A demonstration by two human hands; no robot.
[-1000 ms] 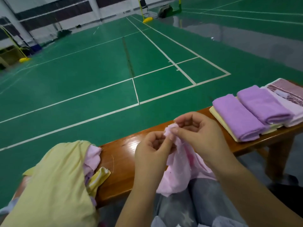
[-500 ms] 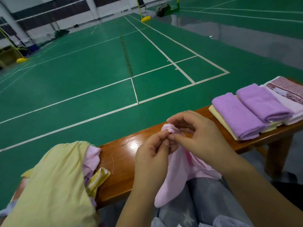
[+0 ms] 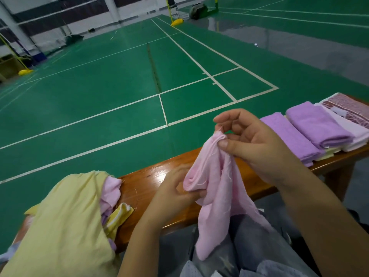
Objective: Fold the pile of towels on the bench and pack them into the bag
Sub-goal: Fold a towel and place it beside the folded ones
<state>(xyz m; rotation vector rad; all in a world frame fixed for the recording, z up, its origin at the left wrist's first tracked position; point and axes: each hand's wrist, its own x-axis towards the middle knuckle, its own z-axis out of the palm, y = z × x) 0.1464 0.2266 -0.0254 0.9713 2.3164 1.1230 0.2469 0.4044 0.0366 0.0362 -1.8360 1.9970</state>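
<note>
Here we hold a pink towel (image 3: 213,188) above the wooden bench (image 3: 147,182). Our right hand (image 3: 253,144) pinches its top corner between thumb and fingers, while our left hand (image 3: 175,194) grips a lower fold, and the rest hangs onto our lap. At the left lies the unfolded pile, a yellow towel (image 3: 65,226) uppermost. At the right, folded purple towels (image 3: 307,128) rest on the bench.

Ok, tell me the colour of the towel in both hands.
Pale pink towel, plain with no pattern, seen best in the head view.
</note>
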